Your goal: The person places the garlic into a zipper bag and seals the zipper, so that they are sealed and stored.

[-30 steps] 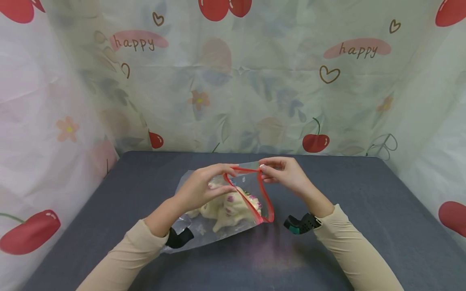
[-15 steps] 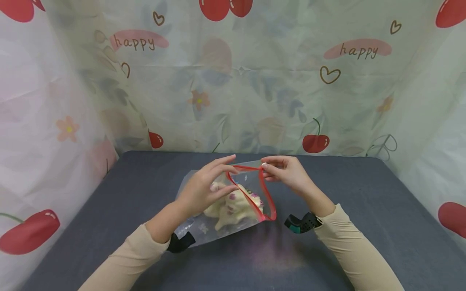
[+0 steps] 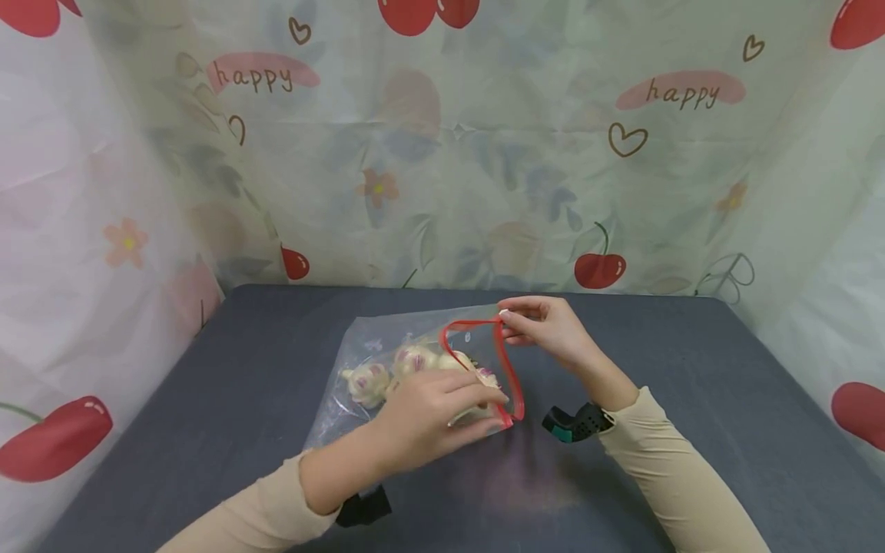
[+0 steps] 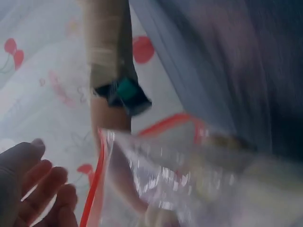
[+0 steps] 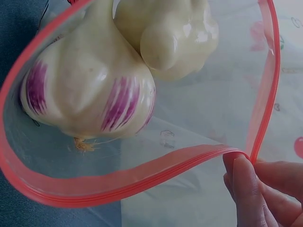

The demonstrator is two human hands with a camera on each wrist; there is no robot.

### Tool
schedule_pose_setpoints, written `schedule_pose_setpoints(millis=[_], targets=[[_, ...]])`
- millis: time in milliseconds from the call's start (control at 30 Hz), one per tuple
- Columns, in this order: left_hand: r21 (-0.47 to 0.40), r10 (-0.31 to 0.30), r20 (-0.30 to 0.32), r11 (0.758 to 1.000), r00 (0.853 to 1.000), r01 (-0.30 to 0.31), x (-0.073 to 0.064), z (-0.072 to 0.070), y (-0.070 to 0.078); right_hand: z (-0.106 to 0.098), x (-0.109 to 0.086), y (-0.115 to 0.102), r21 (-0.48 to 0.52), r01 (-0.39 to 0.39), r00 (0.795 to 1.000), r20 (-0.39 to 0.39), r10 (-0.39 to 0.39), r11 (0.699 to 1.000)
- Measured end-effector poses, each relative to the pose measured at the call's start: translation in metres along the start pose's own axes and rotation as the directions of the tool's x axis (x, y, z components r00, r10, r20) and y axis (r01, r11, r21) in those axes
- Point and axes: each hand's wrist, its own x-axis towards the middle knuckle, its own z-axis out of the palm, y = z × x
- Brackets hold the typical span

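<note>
A clear zip bag (image 3: pixel 401 326) with a red zip strip lies on its side, its mouth facing right and gaping. Several garlic bulbs (image 3: pixel 367 384) with purple streaks are inside it. My right hand (image 3: pixel 542 326) pinches the far end of the red strip between thumb and fingers. In the right wrist view, a large garlic bulb (image 5: pixel 90 90) shows through the mouth's loop. My left hand (image 3: pixel 435 411) hovers over the near corner of the mouth, thumb and fingers apart, hiding part of the bulbs. The left wrist view has the left fingers (image 4: pixel 57 182) loosely bent beside the red strip.
Under the bag is a dark grey table (image 3: pixel 622 491). Cloth curtains (image 3: pixel 456 192) printed with cherries and flowers close off the back and both sides. Each wrist wears a black strap, such as the right wrist strap (image 3: pixel 576 424). A thin looped cord (image 3: pixel 733 278) shows at the back right.
My left hand has come away from the upper side of the bag's mouth and moved right and toward me, uncovering bulbs at the left. The right hand keeps its pinch, nearly still.
</note>
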Motion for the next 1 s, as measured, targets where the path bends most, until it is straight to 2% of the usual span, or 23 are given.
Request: schedule_pose_setpoints(millis=[67, 133, 200, 300, 400, 433, 533, 700, 900, 1000], targets=[[-0.031, -0.056, 0.104, 0.998, 0.993, 0.059, -0.002, 0.004, 0.005, 0.000, 0.000, 0.000, 0.006, 0.000, 1.000, 0.000, 0.000, 1.000], [-0.061, -0.130, 0.210, 0.987, 0.969, 0.146, -0.003, 0.009, 0.008, -0.001, 0.001, 0.000, 0.008, 0.001, 1.000, 0.003, -0.001, 1.000], [-0.079, -0.196, 0.292, 0.970, 0.936, 0.228, -0.005, 0.013, 0.009, -0.001, 0.001, 0.001, 0.010, 0.001, 1.000, 0.006, -0.001, 1.000], [-0.117, -0.295, 0.373, 0.926, 0.880, 0.360, -0.006, 0.018, 0.008, -0.001, 0.002, 0.002, 0.009, -0.004, 1.000, 0.010, 0.003, 1.000], [-0.132, -0.346, 0.415, 0.892, 0.842, 0.432, -0.006, 0.021, 0.007, -0.001, 0.002, 0.002, 0.010, -0.007, 1.000, 0.010, 0.007, 1.000], [-0.129, -0.353, 0.418, 0.889, 0.837, 0.439, -0.006, 0.022, 0.007, -0.002, 0.002, 0.003, 0.012, -0.009, 1.000, 0.010, 0.009, 1.000], [-0.104, -0.349, 0.410, 0.900, 0.842, 0.424, -0.006, 0.023, 0.008, -0.002, 0.001, 0.004, 0.012, -0.009, 1.000, 0.010, 0.009, 1.000], [-0.044, -0.317, 0.378, 0.932, 0.870, 0.359, -0.007, 0.023, 0.011, -0.006, 0.001, 0.006, 0.001, -0.030, 1.000, -0.005, 0.030, 1.000], [-0.061, -0.234, 0.252, 0.964, 0.939, 0.257, -0.015, 0.024, 0.013, -0.016, 0.003, 0.009, 0.028, -0.071, 0.997, -0.041, 0.072, 0.997], [-0.118, -0.188, 0.212, 0.969, 0.959, 0.216, -0.018, 0.021, 0.012, -0.025, 0.004, 0.011, 0.056, -0.087, 0.994, -0.065, 0.090, 0.995]])
